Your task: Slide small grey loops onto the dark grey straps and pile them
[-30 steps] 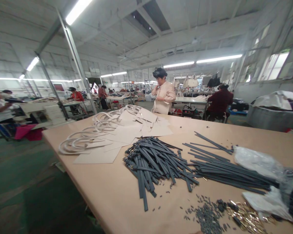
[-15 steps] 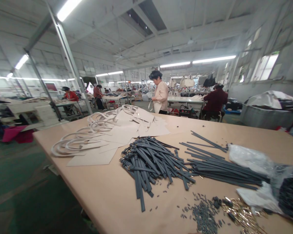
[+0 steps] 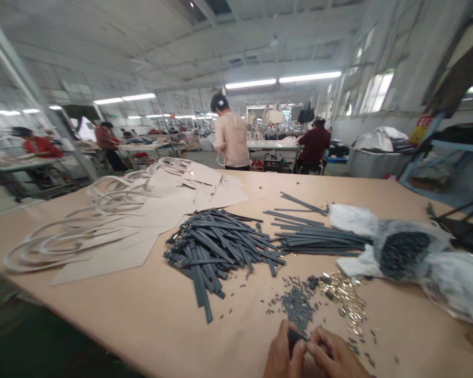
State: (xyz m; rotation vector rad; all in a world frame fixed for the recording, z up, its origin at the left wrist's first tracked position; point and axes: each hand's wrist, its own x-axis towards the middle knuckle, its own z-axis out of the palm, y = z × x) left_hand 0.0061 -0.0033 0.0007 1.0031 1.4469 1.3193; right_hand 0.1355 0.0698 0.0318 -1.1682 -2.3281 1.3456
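At the bottom of the head view my left hand [image 3: 284, 353] is closed around a dark strap [image 3: 295, 337], of which only a short part shows. Close against it, my right hand [image 3: 333, 355] pinches at the strap's end, where something small glints; what those fingers hold is too small to name. Just beyond the hands lies a heap of small dark pieces [image 3: 297, 307]. Gold metal hardware [image 3: 349, 302] is scattered to its right. Further left is a large pile of dark straps [image 3: 216, 247] with metal fittings at their far ends.
More long dark strips [image 3: 323, 239] lie behind the small pieces. Plastic bags [image 3: 453, 278], one with dark pieces [image 3: 404, 254], are at the right. Beige bag panels with handles [image 3: 142, 210] cover the table's left. A co-worker [image 3: 232, 136] stands beyond the brown-covered table [image 3: 205, 346].
The view has turned right and tilted down. Both my hands now show, closed at the dark strap. The co-worker across the table has turned their back.
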